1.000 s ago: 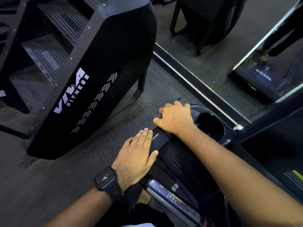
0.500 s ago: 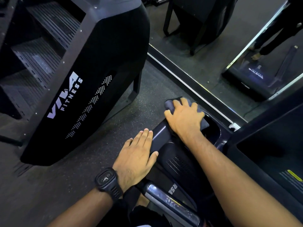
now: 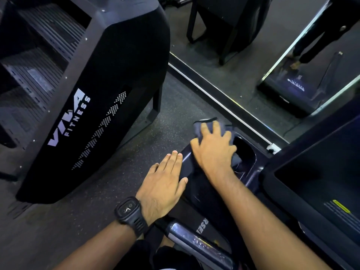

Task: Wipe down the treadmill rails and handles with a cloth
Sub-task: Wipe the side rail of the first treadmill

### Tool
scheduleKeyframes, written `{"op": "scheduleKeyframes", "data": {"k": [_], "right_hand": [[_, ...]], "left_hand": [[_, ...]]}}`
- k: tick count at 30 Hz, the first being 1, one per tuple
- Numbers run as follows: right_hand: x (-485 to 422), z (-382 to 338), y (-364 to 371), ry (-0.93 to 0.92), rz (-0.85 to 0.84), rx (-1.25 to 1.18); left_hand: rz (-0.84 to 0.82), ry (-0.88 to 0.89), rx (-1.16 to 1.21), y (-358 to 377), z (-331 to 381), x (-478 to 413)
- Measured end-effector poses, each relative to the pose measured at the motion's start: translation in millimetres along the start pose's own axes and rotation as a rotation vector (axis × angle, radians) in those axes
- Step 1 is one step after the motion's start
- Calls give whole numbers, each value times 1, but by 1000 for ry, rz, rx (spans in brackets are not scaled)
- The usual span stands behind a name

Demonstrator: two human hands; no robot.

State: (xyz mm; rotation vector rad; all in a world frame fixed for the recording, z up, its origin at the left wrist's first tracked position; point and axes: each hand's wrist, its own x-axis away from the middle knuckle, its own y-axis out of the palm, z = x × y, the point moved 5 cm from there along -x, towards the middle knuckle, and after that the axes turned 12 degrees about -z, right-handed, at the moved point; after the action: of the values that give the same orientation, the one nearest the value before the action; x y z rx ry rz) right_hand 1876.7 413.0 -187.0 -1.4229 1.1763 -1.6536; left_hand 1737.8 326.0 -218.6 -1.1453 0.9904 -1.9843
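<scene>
Head view: where do we have the cloth point(image 3: 198, 126) just now?

Under our right hand point(image 3: 214, 151), on the far end of the treadmill's dark side arm point(image 3: 196, 193), just left of the cup holder point(image 3: 245, 152). A grey corner shows beyond the fingertips, and another fold shows at the holder's rim.

Are we gripping it?

No, we'd say pressing. The fingers are spread and lie over the cloth, so the palm bears down on a broad patch. We judge that this gives more contact on a curved moulding than a bunched fistful would. The hand is a little blurred, so we cannot tell finer detail.

And our left hand point(image 3: 165, 184)?

Flat, fingers straight and together, holding nothing. It rests on the near left edge of that same arm, with the watch point(image 3: 129, 213) at its wrist. We take it as a brace, since we lean forward and reach across.

How far along do we reckon we are?

Hard to say. The silver handle point(image 3: 194, 242) nearest us lies apart from the cloth, and we can't tell whether it has been wiped.

Anything to mind?

The open cup holder right beside the cloth; a loose fold could drop in. The stair machine point(image 3: 116, 84) on the left stands well apart.
</scene>
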Motion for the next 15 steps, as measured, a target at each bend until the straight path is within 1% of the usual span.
{"op": "scheduleKeyframes", "data": {"k": [2,3,5,7,9,10,12,15], "right_hand": [[8,-16,5,-141,72,182],[3,-19,3,-174,93,217],[-17,-9,-5,-118,50,162],[-35,11,-14,32,-19,-12],[-34,20,-13,129,-13,-129],[-26,17,-10,143,0,-131],[-4,4,2,135,15,-60],[8,-10,12,33,49,82]], "left_hand": [[5,3,8,0,0,-2],[7,2,12,0,0,-2],[3,1,6,1,-1,-3],[2,2,7,2,0,-2],[6,2,15,2,-1,-2],[6,0,20,2,-2,-2],[9,-3,34,2,-2,-1],[15,9,53,3,-2,3]]}}
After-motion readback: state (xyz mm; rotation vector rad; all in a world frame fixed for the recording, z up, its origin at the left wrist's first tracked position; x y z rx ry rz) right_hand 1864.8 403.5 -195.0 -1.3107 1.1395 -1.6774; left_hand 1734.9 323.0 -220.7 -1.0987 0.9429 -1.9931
